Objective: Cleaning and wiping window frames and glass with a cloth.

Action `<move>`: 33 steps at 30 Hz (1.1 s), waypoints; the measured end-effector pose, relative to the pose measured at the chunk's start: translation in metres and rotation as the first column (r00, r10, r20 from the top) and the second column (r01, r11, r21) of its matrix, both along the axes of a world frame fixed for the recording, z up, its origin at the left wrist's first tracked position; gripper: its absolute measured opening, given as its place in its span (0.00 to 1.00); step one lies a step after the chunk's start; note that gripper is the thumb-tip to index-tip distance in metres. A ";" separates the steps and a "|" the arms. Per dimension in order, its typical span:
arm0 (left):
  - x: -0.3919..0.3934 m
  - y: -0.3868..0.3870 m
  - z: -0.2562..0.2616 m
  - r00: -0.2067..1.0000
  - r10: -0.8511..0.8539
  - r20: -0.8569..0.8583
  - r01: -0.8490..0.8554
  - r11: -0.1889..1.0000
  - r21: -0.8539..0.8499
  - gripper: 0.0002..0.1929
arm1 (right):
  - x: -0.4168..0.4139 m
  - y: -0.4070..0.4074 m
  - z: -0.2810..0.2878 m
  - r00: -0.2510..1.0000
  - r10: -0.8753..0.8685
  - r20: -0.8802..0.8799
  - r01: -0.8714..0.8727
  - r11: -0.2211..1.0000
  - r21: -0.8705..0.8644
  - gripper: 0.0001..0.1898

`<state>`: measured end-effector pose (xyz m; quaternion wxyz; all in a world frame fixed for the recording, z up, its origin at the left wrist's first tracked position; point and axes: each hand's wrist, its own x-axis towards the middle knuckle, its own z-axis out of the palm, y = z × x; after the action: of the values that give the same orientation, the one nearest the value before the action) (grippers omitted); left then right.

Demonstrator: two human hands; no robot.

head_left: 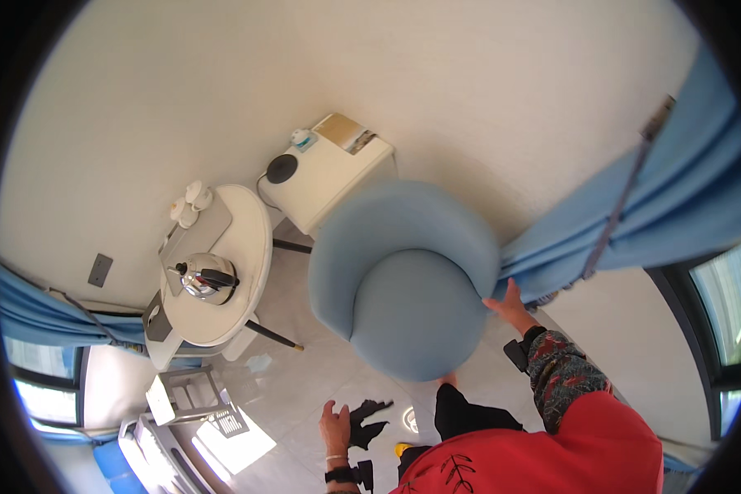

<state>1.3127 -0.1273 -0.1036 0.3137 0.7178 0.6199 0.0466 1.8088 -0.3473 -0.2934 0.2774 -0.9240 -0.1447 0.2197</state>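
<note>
A blue upholstered tub chair (417, 315) stands before me, its curved back towards the wall corner. My right hand (511, 309) is at the front end of the chair's right arm, fingers spread, a fingertip seeming to touch the edge. Low over the floor, left of my legs, my left hand (334, 427) has its thumb and forefinger apart. A crumpled black cloth (367, 425) shows against its palm side and appears to hang from it; the other fingers are hidden.
Left of the chair is a round white table (253, 247) bearing a steel kettle (209, 278), a grey tray (200, 234) and white cups (197, 196). A white cabinet (339, 179) stands behind. Blue curtains (654, 204) hang at right. A grey stool (191, 395) is lower left.
</note>
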 end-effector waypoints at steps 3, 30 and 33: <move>0.001 0.036 -0.028 0.992 0.111 -0.058 -0.111 0.994 -0.006 0.27 | -0.011 0.097 0.059 0.962 -0.024 -0.273 0.067 0.987 0.147 0.62; 0.095 0.135 -0.083 0.961 0.158 0.228 -0.113 0.973 -0.201 0.28 | 0.152 0.202 -0.036 0.978 -0.035 -0.203 0.102 0.940 0.327 0.33; 0.051 0.114 -0.036 0.905 -0.034 0.424 0.143 0.963 -0.228 0.31 | 0.161 0.103 -0.030 0.898 0.329 -0.291 -0.262 0.933 0.247 0.25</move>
<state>1.3635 -0.0131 -0.1393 0.5296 0.6727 0.5061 0.1043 1.9695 -0.2440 -0.3237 0.3532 -0.8086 -0.2574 0.3940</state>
